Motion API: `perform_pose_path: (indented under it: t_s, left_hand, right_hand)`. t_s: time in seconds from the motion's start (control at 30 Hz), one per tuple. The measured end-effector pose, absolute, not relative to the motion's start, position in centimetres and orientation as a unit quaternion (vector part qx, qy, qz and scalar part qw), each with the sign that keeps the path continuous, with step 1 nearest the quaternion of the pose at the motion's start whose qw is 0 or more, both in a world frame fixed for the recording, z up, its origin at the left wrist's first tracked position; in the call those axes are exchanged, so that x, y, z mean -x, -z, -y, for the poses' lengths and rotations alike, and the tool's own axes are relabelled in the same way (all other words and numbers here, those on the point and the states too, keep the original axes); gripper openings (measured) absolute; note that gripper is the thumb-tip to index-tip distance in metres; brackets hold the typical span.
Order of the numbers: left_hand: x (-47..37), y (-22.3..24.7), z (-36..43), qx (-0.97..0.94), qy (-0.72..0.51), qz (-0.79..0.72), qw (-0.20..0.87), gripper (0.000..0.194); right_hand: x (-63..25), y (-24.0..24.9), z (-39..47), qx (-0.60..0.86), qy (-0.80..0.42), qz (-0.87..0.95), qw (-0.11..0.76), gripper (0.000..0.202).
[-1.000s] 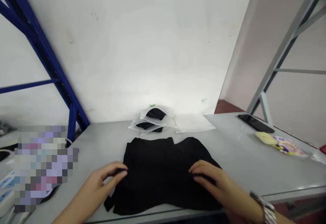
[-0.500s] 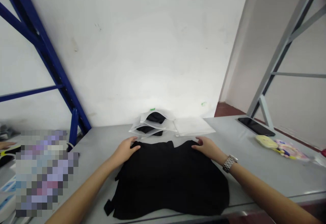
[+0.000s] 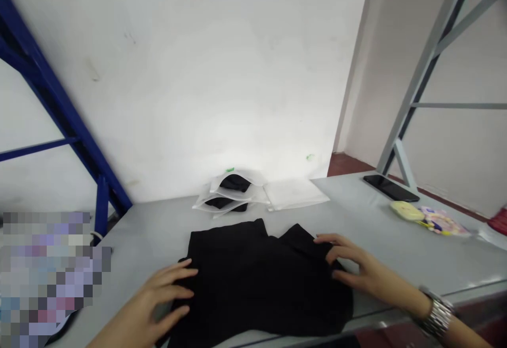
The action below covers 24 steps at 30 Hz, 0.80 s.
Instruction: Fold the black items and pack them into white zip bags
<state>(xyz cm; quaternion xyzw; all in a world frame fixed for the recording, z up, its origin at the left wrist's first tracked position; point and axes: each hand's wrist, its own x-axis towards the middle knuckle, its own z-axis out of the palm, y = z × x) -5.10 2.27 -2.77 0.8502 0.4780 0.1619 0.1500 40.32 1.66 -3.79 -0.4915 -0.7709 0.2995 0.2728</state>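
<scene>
A black garment (image 3: pixel 257 284), its kind not clear from its shape, lies spread on the grey table in front of me. At its left edge rests my left hand (image 3: pixel 158 300), open, its spread fingertips touching the cloth. My right hand (image 3: pixel 352 266), with a metal watch (image 3: pixel 438 313) on the wrist, is over the garment's right edge; its fingers are bent and apart, touching the fabric. Beyond the garment, frosted plastic bags (image 3: pixel 222 197) with black cloth inside are stacked. A flat frosted bag (image 3: pixel 295 194) lies beside them.
On the table (image 3: pixel 158 221) at the right lie a black phone (image 3: pixel 390 187), a yellow pouch (image 3: pixel 407 211) and a colourful trinket (image 3: pixel 441 220). A white wall (image 3: pixel 237 73) stands behind. Blue metal framing (image 3: pixel 59 94) rises at the left and a grey frame (image 3: pixel 420 84) at the right.
Both hands have left the garment's top edge and come down to its sides, nearer me. Its upper right corner now looks folded in. The view has shifted slightly.
</scene>
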Motion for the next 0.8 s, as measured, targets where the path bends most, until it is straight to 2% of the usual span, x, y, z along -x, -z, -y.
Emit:
perform_pose_path:
  t_s: [0.1, 0.23, 0.3, 0.37, 0.47, 0.63, 0.8]
  left_hand:
    - [4.7, 3.3, -1.2, -0.846, -0.123, -0.504, 0.127, 0.021]
    - [1.4, 1.1, -3.2, -0.844, -0.143, -0.509, 0.093, 0.028]
    - [-0.8, 0.0, -5.3, -0.837, -0.139, -0.514, 0.128, 0.025]
    - [-2.8, -0.6, -7.8, -0.826, -0.083, -0.512, 0.22, 0.024]
    - [-4.9, -0.4, -10.9, -0.829, 0.002, -0.469, 0.306, 0.038]
    - [-5.9, 0.7, -12.2, -0.854, 0.052, -0.405, 0.322, 0.049]
    - [-6.1, 0.5, -11.1, -0.853, 0.052, -0.374, 0.361, 0.037]
  right_hand:
    - [-39.9, 4.1, -0.7, 0.515, -0.313, 0.763, 0.236, 0.02]
    - [-39.1, 5.0, -1.2, 0.539, -0.28, 0.756, 0.245, 0.028]
    - [-38.7, 5.3, -1.5, 0.547, -0.259, 0.756, 0.248, 0.04]
    - [-38.5, 5.6, -1.7, 0.54, -0.244, 0.768, 0.243, 0.045]
    - [-38.3, 6.0, -1.9, 0.522, -0.233, 0.783, 0.246, 0.043]
    - [-38.5, 7.1, -1.9, 0.509, -0.219, 0.783, 0.283, 0.044]
    - [-38.2, 4.8, -2.8, 0.464, -0.168, 0.799, 0.344, 0.044]
